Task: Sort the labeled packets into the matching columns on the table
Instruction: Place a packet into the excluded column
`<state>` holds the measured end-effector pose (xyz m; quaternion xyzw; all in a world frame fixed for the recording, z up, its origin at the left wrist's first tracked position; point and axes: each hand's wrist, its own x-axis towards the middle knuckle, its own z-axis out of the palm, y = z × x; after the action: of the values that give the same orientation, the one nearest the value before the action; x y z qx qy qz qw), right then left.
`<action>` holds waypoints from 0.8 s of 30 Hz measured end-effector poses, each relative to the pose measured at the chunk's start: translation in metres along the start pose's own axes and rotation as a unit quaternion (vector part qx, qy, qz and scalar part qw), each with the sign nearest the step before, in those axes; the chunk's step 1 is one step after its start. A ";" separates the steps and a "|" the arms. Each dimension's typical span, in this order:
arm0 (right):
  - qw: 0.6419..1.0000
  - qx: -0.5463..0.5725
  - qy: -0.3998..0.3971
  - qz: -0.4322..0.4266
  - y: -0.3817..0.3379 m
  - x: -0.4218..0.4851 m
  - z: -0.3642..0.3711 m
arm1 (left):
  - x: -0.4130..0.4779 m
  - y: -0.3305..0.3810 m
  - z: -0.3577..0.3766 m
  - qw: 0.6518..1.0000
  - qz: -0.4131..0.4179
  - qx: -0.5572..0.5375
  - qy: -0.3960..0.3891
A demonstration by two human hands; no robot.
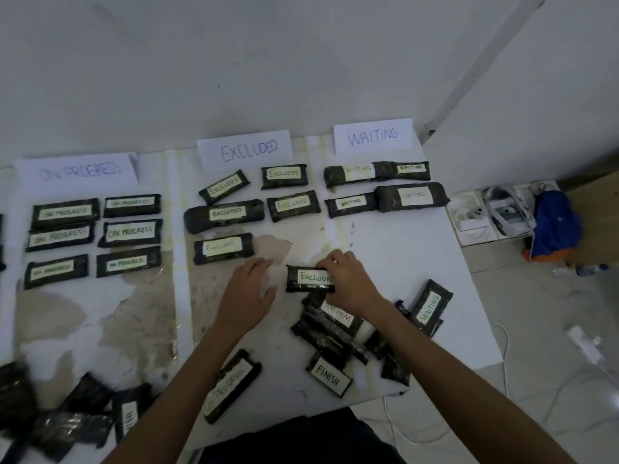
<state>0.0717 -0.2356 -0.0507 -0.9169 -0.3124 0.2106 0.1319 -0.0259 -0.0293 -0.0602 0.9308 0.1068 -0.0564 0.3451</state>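
— What do we have in our right hand [348, 279]?

— A dark packet [310, 278] labelled EXCLUDED. Our fingers [326, 262] are closed around its right end, thumb below, and it lies just above the loose pile [338, 333] near the front of the desk [418, 262].

— And our left hand [249, 289]?

— It rests flat on the desk just left of that packet, fingers spread and gripping nothing.

— Where does the packet sit against the columns?

— Below the EXCLUDED sign [246, 154], in the middle column, where five packets already lie; the nearest of them [222, 247] is up and to the left. The WAITING sign [372, 135] heads four packets on the right, and the ON PROGRESS sign [78, 170] heads six on the left.

— What remains unsorted?

— In the pile we read a WAITING packet [430, 308] and a FINISH packet [330, 376]. More dark packets [77, 416] lie at the front left corner, their labels too blurred to read.
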 end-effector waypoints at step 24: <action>0.997 0.022 -0.055 -0.052 -0.002 0.069 -0.010 | 0.026 -0.008 0.005 0.993 0.034 0.109 0.004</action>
<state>0.1252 -0.1920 -0.0620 -0.8834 -0.3615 0.2602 0.1457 -0.0028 -0.0229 -0.0737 0.9662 0.0695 -0.0521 0.2426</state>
